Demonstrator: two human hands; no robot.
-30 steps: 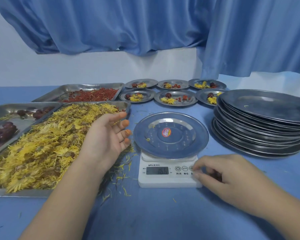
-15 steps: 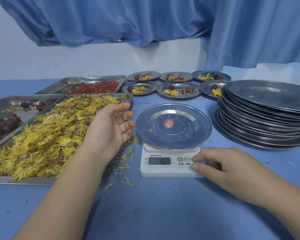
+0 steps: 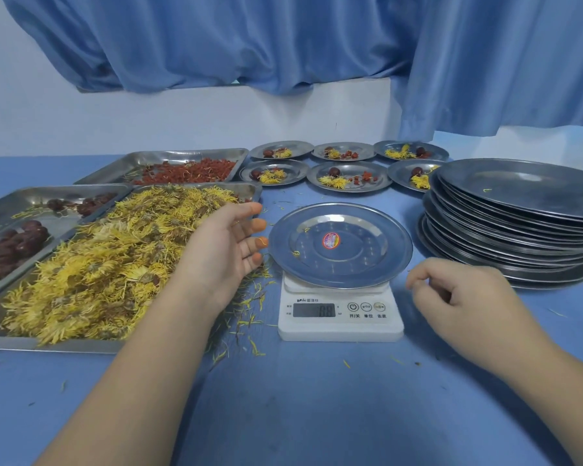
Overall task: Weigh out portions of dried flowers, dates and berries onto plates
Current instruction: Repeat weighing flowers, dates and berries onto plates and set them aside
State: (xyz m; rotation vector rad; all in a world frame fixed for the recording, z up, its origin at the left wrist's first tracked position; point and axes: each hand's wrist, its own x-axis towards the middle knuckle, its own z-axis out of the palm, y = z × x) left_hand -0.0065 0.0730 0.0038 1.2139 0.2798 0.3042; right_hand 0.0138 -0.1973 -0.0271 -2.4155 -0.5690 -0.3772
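A steel plate (image 3: 377,260) with a red sticker and a few stray petals sits on a white digital scale (image 3: 340,314). My left hand (image 3: 223,247) hovers open, fingers straight, over the right end of a tray (image 3: 0,338) heaped with yellow dried flowers (image 3: 98,264), just left of the plate. My right hand (image 3: 461,297) hangs to the right of the scale with fingers loosely curled, holding nothing. A tray of dates (image 3: 11,243) lies at far left, and a tray of red berries (image 3: 186,171) stands behind.
A tall stack of steel plates (image 3: 519,227) stands at the right. Several filled plates (image 3: 349,176) with flowers, a date and berries sit in two rows at the back. Loose petals (image 3: 246,317) litter the blue table beside the scale. Blue curtains hang behind.
My right hand has lifted off the scale's buttons and drawn back to the right. The scale's reading has changed. My left hand has stayed over the flowers.
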